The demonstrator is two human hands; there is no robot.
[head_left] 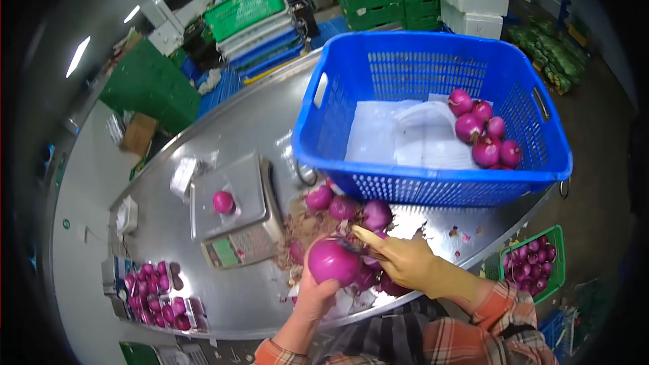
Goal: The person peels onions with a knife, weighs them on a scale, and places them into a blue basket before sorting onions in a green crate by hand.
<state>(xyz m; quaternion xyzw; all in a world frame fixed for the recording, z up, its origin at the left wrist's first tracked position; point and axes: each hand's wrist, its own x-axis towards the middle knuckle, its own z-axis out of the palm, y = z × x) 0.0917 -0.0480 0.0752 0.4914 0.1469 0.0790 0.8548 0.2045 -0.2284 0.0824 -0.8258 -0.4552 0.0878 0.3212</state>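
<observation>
My bare left hand (314, 301) is wrapped round a large peeled red onion (334, 262) close to the table's near edge. My right hand (409, 262) wears a tan glove and is closed beside that onion, its forefinger and thumb towards the onion's top. Something small and dark shows under the gloved fingers, but I cannot make out what it is. Beyond my hands lie several more red onions (376, 214) among loose brown skins (307, 223). Other onions are partly hidden under my right hand.
A blue basket (433, 176) with paper and several onions stands at the table's far right. To the left, one onion (223, 202) sits on a scale (203, 230). Packed onions (152, 294) lie at far left. A green crate of onions (561, 257) stands below on the right.
</observation>
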